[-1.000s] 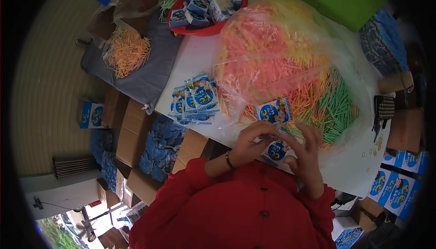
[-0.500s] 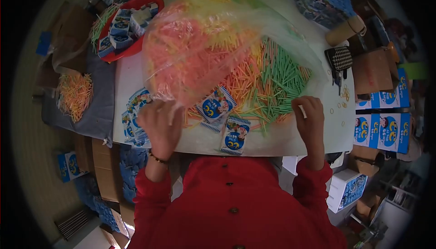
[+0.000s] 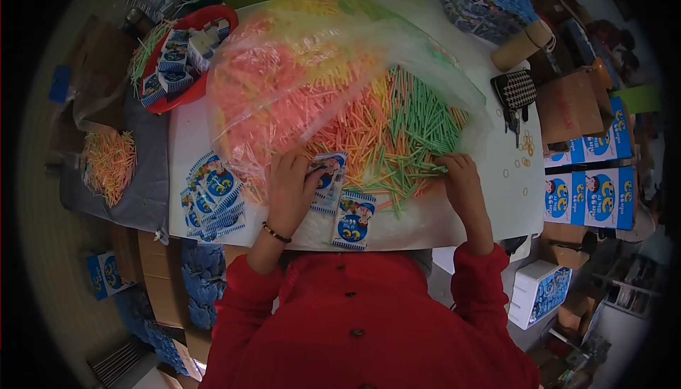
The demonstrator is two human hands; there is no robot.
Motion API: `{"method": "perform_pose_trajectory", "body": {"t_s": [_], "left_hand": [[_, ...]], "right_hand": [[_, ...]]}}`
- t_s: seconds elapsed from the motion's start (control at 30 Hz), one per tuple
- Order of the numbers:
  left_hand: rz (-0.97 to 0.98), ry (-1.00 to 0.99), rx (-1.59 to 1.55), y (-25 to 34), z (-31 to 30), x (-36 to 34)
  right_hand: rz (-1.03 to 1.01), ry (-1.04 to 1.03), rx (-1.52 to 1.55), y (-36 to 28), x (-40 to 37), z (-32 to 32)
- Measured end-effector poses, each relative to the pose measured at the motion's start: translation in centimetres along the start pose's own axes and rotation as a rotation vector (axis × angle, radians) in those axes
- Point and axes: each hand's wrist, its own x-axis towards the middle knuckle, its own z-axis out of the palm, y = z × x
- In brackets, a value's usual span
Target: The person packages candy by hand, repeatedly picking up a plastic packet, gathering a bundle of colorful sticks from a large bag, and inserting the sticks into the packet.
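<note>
A large clear bag (image 3: 262, 91) lies open toward me, with pink, orange, yellow and green sticks (image 3: 425, 116) spilling from it. My left hand (image 3: 291, 183) is at the near edge of the pile, its fingers closed on a blue and white packet (image 3: 328, 179). Another packet (image 3: 354, 220) lies flat beside it, near the table's front edge. At the right end of the pile my right hand (image 3: 461, 179) has its fingers pressed together at the green sticks; what they hold is too small to make out. Several overlapping packets (image 3: 213, 194) rest left of my left hand.
A red basket (image 3: 230, 16) with packets and sticks stands at the table's (image 3: 507, 208) back left. More sticks (image 3: 110, 165) lie on grey cloth at far left. On the right are a checkered pouch (image 3: 516, 91), rubber bands (image 3: 526, 144), a tan cylinder (image 3: 521, 47) and boxes (image 3: 599, 197).
My left hand has moved right onto the packet beside the pile and closed on it. My right hand has shifted to the green sticks. The whole view has moved slightly.
</note>
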Motion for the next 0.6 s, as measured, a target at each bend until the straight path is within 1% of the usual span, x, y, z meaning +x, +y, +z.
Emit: {"method": "perform_pose_trajectory", "body": {"t_s": [0.03, 0.07, 0.1, 0.13, 0.2, 0.23, 0.3, 0.33, 0.37, 0.4, 0.43, 0.47, 0.5, 0.53, 0.57, 0.6], "left_hand": [[0.038, 0.055, 0.003, -0.1, 0.2, 0.0], [0.076, 0.111, 0.005, -0.2, 0.4, 0.0], [0.080, 0.110, 0.003, -0.1, 0.4, -0.1], [0.088, 0.092, 0.010, 0.0, 0.3, -0.1], [0.106, 0.074, 0.015, 0.4, 0.3, -0.1], [0.087, 0.083, 0.039, 0.8, 0.4, 0.0], [0.070, 0.093, 0.063, 1.0, 0.4, 0.0], [0.120, 0.125, 0.004, 0.7, 0.2, -0.2], [0.169, 0.155, -0.055, 0.5, 0.1, -0.5], [0.171, 0.152, -0.055, 0.9, -0.2, -0.7], [0.076, 0.137, -0.412, 1.3, -0.6, -0.9], [-0.026, 0.121, -0.767, 1.9, -1.0, -1.0], [-0.030, 0.128, -0.766, 2.3, -1.3, -1.2], [-0.236, 0.035, -1.105, 2.7, -1.7, -1.4], [-0.448, -0.064, -1.437, 2.9, -1.8, -1.6], [-0.451, -0.053, -1.435, 2.8, -1.5, -1.7]], "right_hand": [[0.002, -0.001, -0.003, -0.1, -0.2, 0.0], [0.085, 0.103, 0.263, -0.4, -0.4, 0.1], [0.168, 0.210, 0.529, -0.7, -0.5, 0.2], [0.172, 0.214, 0.527, -0.8, -0.7, 0.9], [0.225, 0.290, 0.910, -0.3, -1.4, 3.1], [0.227, 0.300, 0.906, 0.2, -1.9, 3.9], [0.252, 0.234, 0.728, 0.5, -2.6, 5.0], [0.250, 0.234, 0.728, 0.7, -2.5, 4.9], [0.292, 0.210, 0.721, 0.8, -2.7, 4.9], [0.335, 0.188, 0.713, 0.7, -2.8, 4.7], [0.336, 0.190, 0.712, 0.7, -2.7, 4.5], [0.440, 0.265, 0.888, 0.7, -2.4, 4.2], [0.542, 0.336, 1.065, 0.7, -2.0, 3.8], [0.537, 0.327, 1.067, 0.2, -1.4, 2.7], [0.502, 0.368, 1.101, -0.3, -0.8, 1.4], [0.466, 0.411, 1.134, -0.8, -0.2, 0.2]]}}
